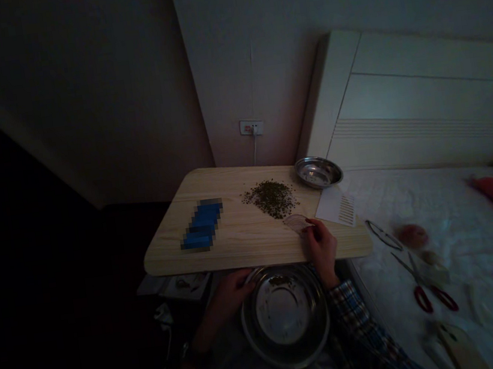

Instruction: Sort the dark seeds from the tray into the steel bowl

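Note:
Below the table's front edge is a wide steel bowl (285, 318), with a few small dark green grains inside near its far side. The fingers of my left hand (236, 292) are closed on the bowl's left rim. My right hand (321, 244), over the table's front edge, pinches a thin see-through plastic piece (296, 223) with a curved edge. That piece lies at the near side of a loose heap of small green grains (272, 198), spread on the wooden tabletop (236, 243). The grains are too small to name exactly.
On the tabletop stand a smaller steel bowl (319, 172) and a white slotted card (335, 208), both at the right. A blurred-out blue item (202, 223) lies at the left. Red-handled scissors (418, 280) and a phone (459, 347) rest on the bed (483, 226).

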`<state>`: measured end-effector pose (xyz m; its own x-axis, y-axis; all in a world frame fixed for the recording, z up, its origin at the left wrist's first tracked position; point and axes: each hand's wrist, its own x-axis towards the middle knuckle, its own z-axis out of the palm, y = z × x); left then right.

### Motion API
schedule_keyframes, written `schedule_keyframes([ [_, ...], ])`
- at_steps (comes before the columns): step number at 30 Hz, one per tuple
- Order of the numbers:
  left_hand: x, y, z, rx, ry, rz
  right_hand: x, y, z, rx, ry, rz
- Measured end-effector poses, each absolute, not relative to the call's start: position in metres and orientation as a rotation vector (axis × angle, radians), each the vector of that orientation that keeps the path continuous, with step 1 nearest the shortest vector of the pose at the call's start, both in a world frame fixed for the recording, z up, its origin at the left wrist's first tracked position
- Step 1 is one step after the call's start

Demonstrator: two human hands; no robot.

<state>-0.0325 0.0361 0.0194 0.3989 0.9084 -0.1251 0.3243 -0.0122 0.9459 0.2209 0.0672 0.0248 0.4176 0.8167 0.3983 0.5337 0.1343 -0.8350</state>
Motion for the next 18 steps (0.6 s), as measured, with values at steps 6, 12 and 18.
schedule_keyframes([
  [6,-0.0317,0.0348,0.0217,1.584,1.138,0.672,0.2205,0.0666,0.0249,-1.522,-1.255,0.329],
  [12,-0.0317,0.0347,0.0211,1.57,1.133,0.676,0.2202,0.0672,0.0262,-1.517,-1.267,0.339],
  [18,-0.0318,0.0355,0.0186,1.593,1.154,0.672,0.2198,0.0661,0.0266,-1.499,-1.28,0.356],
])
